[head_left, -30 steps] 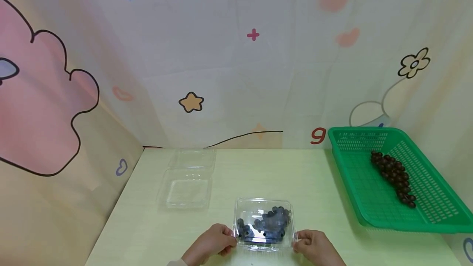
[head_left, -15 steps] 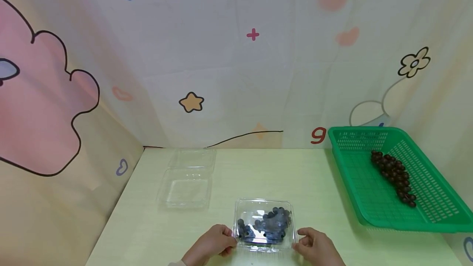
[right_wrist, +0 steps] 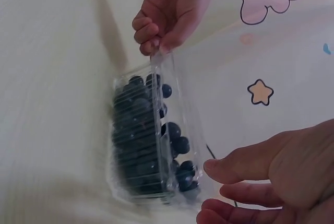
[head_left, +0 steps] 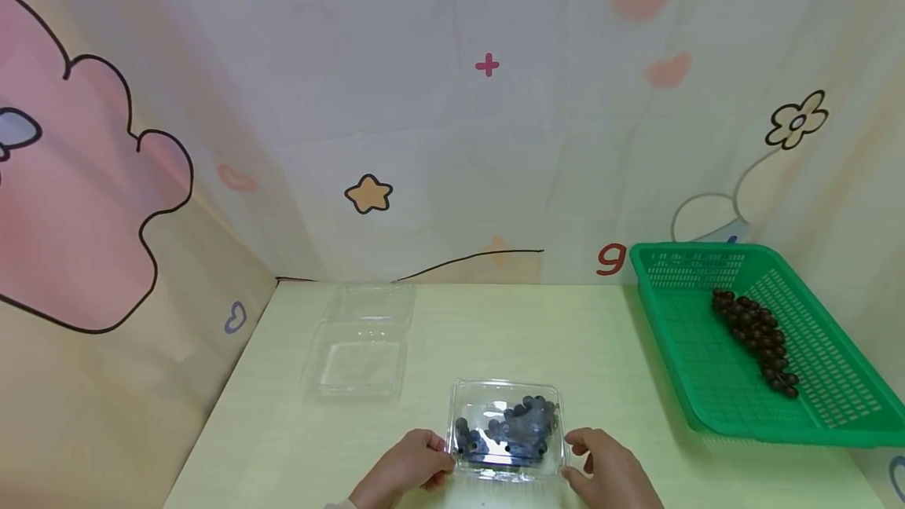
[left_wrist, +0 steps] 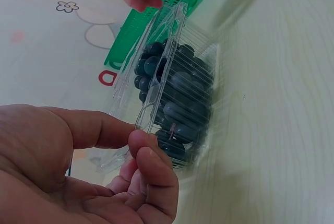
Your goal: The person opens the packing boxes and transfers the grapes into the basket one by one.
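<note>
In front of the person stands a clear plastic clamshell box (head_left: 481,403) with a bunch of dark blue-black grapes (head_left: 526,426) inside, its lid down over them. My left hand (head_left: 410,463) pinches the left front corner of the rim between thumb and forefinger, as the left wrist view shows. My right hand (head_left: 610,468) is beside the right front corner, thumb and fingers spread apart with nothing between them. In the right wrist view the fingertips (right_wrist: 211,167) of that hand are right by the lid's edge.
At the back left lies a second clear clamshell box (head_left: 357,397) with its lid folded back. A green plastic basket (head_left: 672,336) on the right holds a bunch of dark red grapes (head_left: 755,340). A printed curtain (head_left: 438,140) hangs behind the pale table (head_left: 261,415).
My right hand has let go of the box's right front corner, its thumb and fingers spreading apart. My left hand stays on the left corner and the box has not moved.
</note>
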The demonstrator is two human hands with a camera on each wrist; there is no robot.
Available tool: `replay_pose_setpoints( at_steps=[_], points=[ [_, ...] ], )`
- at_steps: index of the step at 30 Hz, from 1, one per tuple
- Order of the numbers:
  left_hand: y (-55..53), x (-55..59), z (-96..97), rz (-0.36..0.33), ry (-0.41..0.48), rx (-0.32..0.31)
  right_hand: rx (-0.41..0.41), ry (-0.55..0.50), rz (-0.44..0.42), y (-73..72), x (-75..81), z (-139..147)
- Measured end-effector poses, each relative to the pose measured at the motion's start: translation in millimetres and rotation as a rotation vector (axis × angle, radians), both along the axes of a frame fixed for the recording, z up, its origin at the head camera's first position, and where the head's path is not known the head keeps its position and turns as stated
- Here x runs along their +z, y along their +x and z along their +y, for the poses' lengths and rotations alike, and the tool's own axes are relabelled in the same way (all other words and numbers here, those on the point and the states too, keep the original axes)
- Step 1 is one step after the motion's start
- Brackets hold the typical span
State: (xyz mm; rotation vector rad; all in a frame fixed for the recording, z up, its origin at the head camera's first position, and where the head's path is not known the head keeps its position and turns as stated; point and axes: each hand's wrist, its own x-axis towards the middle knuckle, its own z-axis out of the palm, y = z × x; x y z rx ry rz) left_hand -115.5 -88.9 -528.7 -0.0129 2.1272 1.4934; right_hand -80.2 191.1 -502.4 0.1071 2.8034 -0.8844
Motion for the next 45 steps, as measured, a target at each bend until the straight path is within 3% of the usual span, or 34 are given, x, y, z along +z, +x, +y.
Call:
replay_pose_setpoints(
  at_steps=[12, 29, 38, 45],
  points=[
    [-1.0, -1.0, -1.0, -0.032, -0.015, 0.009, 0.102, 0.050, 0.098, 0.0, 13.0, -25.6],
    [-1.2, -4.7, -1.6, -0.016, -0.012, 0.013, 0.310, 0.080, 0.294, -2.0, 23.4, -68.9],
    [1.4, -2.1, -1.3, 0.009, 0.000, 0.011, 0.427, 0.145, 0.559, -8.3, 17.7, -80.6],
    [1.3, -3.3, -1.2, 0.007, 0.015, 0.016, 0.480, 0.119, 0.592, -12.5, 15.6, -95.6]
  ],
)
